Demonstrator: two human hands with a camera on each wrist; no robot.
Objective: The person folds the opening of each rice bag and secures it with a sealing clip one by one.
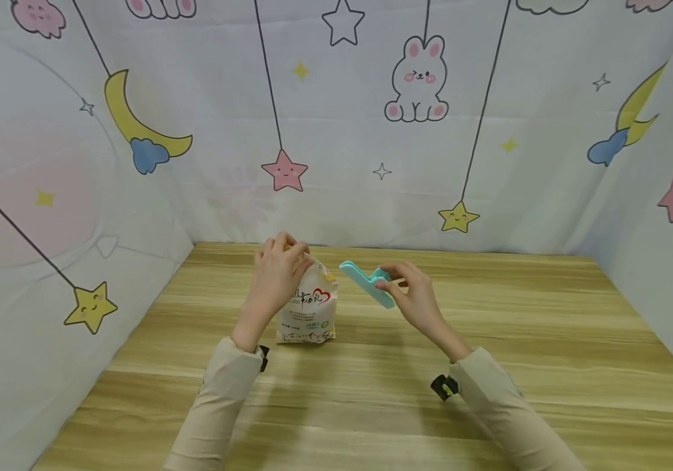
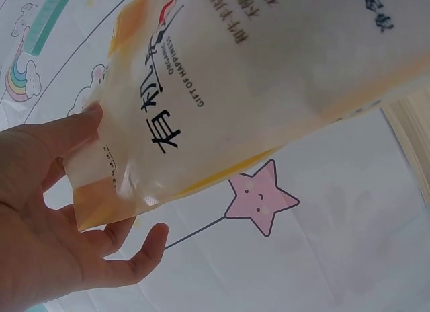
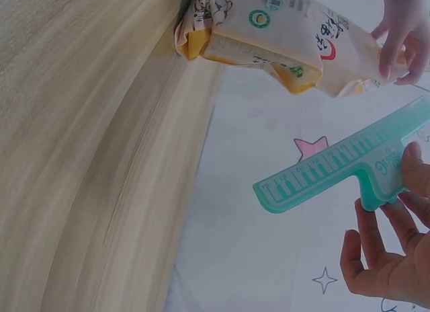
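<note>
A cream-coloured plastic food bag (image 1: 308, 313) with yellow edges and printed characters stands upright on the table. My left hand (image 1: 277, 271) pinches its top edge between thumb and fingers; the left wrist view shows the thumb on the bag's front (image 2: 222, 90). To the right of the bag, my right hand (image 1: 415, 294) holds a turquoise bag clip (image 1: 365, 282) by its handle, above the table. In the right wrist view the clip's long ruler-marked bar (image 3: 336, 161) is tilted and stands apart from the bag (image 3: 269, 29).
The wood-grain table (image 1: 489, 327) reaches back to a white cloth (image 1: 348, 209) printed with stars, moons and rabbits. The cloth also hangs along the left and right sides. A dark band (image 1: 445, 387) sits at the right wrist.
</note>
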